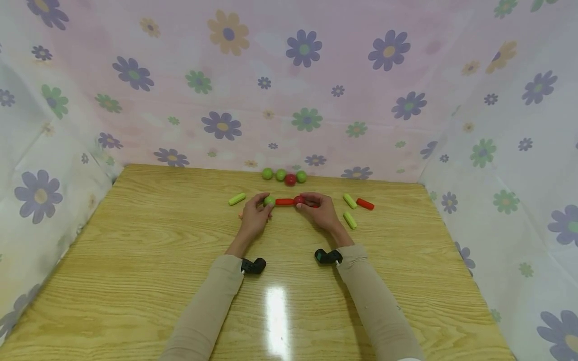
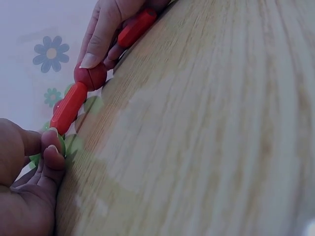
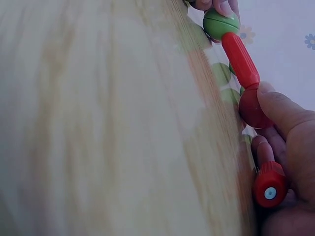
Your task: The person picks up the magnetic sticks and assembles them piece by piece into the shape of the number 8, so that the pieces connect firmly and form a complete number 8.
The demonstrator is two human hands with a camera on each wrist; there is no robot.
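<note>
A red faceted rod (image 1: 284, 201) spans between a green ball (image 1: 270, 200) and a dark red ball (image 1: 298, 200), meeting both, close over the table. My left hand (image 1: 255, 219) pinches the green ball between thumb and fingers. The dark red ball is in the grip of my right hand (image 1: 324, 213), its thumb on top in the right wrist view. Under that hand's curled fingers sits a second red rod (image 3: 270, 185), a round silvery disc in its end. Beside the left hand an orange piece (image 1: 241, 214) is mostly hidden.
Behind the hands, several green balls (image 1: 268, 174) and another red ball (image 1: 290, 179) stand in a row. A yellow-green rod (image 1: 237, 199) lies at left; two more (image 1: 349, 200) and a red rod (image 1: 365, 203) lie at right. Flowered cloth (image 1: 266, 100) encloses the wooden table (image 1: 135, 240).
</note>
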